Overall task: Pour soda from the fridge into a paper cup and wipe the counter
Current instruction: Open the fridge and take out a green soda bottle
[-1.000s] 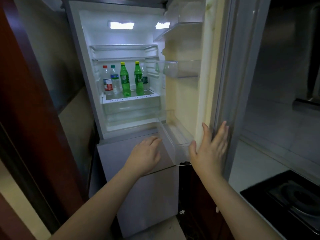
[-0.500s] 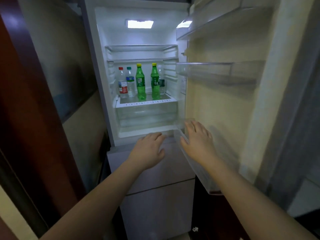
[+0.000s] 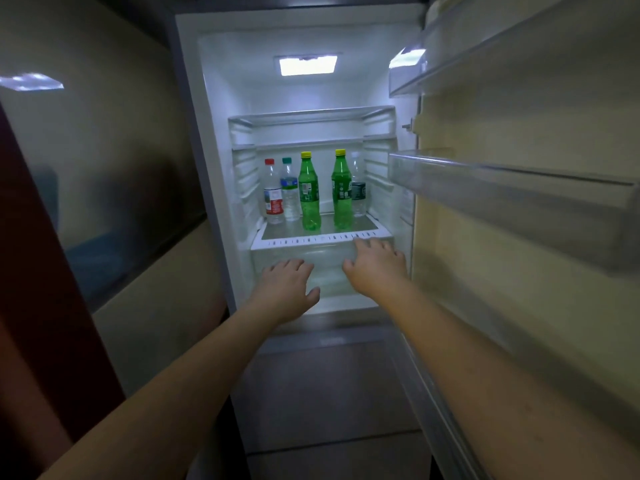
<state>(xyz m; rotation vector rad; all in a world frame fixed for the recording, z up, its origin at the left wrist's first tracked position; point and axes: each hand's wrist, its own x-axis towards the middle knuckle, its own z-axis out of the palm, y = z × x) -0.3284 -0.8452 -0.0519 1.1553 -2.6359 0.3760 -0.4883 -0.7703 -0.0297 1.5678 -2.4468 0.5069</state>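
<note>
The fridge [image 3: 221, 168] stands open and lit in front of me. Two green soda bottles with yellow caps stand on its glass shelf [image 3: 322, 236]: the left one [image 3: 309, 192] and the right one [image 3: 342, 188]. My left hand [image 3: 289, 287] hovers before the clear drawer below the shelf, fingers loose, holding nothing. My right hand [image 3: 375, 263] reaches higher, its fingertips at the shelf's front edge under the right green bottle, fingers extended and empty. No paper cup or counter is in view.
Clear water bottles stand beside the sodas: a red-capped one [image 3: 272, 194], a teal-capped one [image 3: 289, 192] and one behind the right soda [image 3: 358, 192]. The open door [image 3: 519, 237] with clear door bins [image 3: 512, 202] fills the right side. A dark red panel [image 3: 31, 306] is at left.
The view has come closer to the fridge. Both hands moved up and forward into the compartment; my right hand left the door bin and now reaches the shelf edge.
</note>
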